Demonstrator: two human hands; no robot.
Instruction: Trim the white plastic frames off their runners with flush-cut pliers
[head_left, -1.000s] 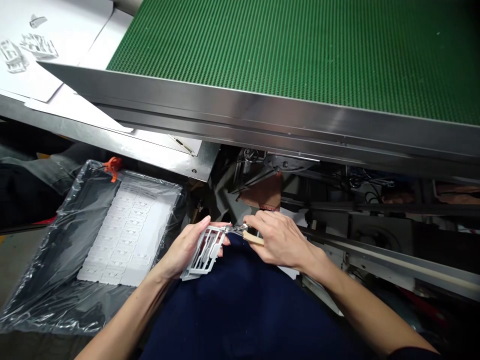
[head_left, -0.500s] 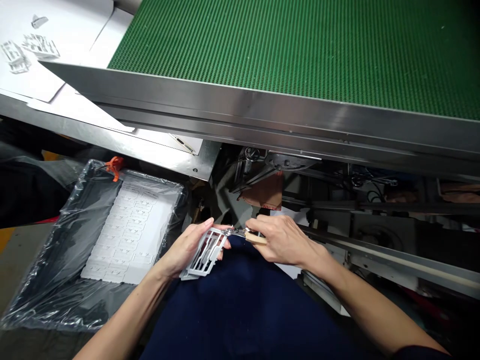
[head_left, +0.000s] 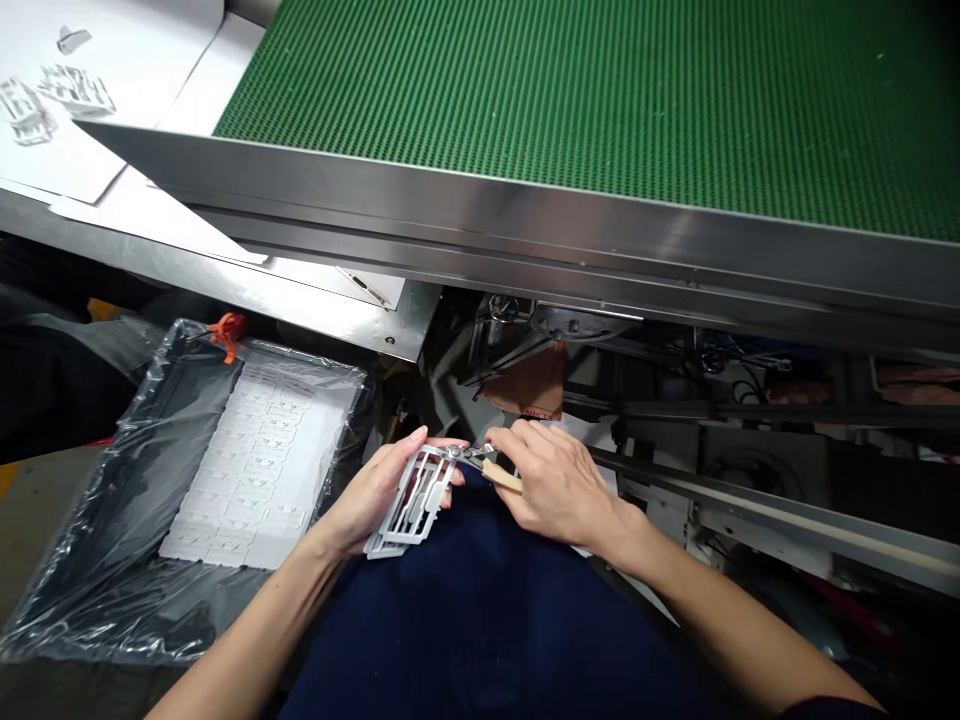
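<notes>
The person's left hand (head_left: 379,490) holds a white plastic runner frame (head_left: 411,505) with moulded parts still attached. The hand cradles it from below in a firm, closed grip, fingers curled around the frame's edge. The frame sits just above the lap, in front of a navy top (head_left: 480,630), tilted with its lower end pointing toward the body.

The right hand (head_left: 555,490) closes narrowly around the pale handle of small side cutters (head_left: 501,476), whose metal head touches or nearly touches the frame's upper edge. The fingers and the frame crowd that spot, so it is hard to say whether the jaws are actually biting the plastic.

To the left, a dark bin (head_left: 97,500) lined with clear plastic film holds white moulded sheets (head_left: 255,470), and an orange clip (head_left: 227,333) grips its far rim. Beyond it, loose white plastic pieces (head_left: 26,110) lie on white paper (head_left: 135,60) on a steel table (head_left: 225,290). A green conveyor belt (head_left: 570,100) with a stainless steel edge (head_left: 480,200) runs above the hands, with machinery (head_left: 570,340) beneath it.
</notes>
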